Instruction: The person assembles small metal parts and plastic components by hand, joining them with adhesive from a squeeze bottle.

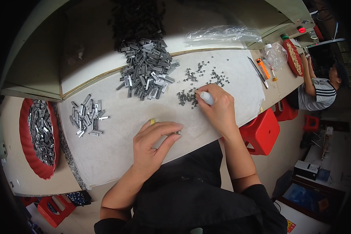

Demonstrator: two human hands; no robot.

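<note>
Head view: the fingers of your left hand (153, 141) are pinching a small metal piece (178, 133) between the thumb and the fingertips, just above the white sheet (117, 154) which covers the worktop (12, 156). A yellow band (152, 121) is around one of these fingers. The fingers of your right hand (219, 108) are closed around a white tube (207, 98), and their tips are at the edge of a cluster of tiny metal parts (186, 97); whether they also pinch one of these parts, you cannot tell from here. More tiny parts (219, 78) are scattered beyond the right fingers.

Beyond your left fingers lies the big heap of grey metal channel pieces (146, 68). To the left of the same fingers there is a smaller group of such pieces (86, 115), and farther left stands a red scalloped tray (25, 132), filled with similar pieces. To the right of your right fingers, well apart, are a pointed metal tool (257, 72) and an orange stick-shaped item (263, 68). A clear plastic bag (224, 34) lies beyond them, and a co-worker (320, 93) sits far to their right.
</note>
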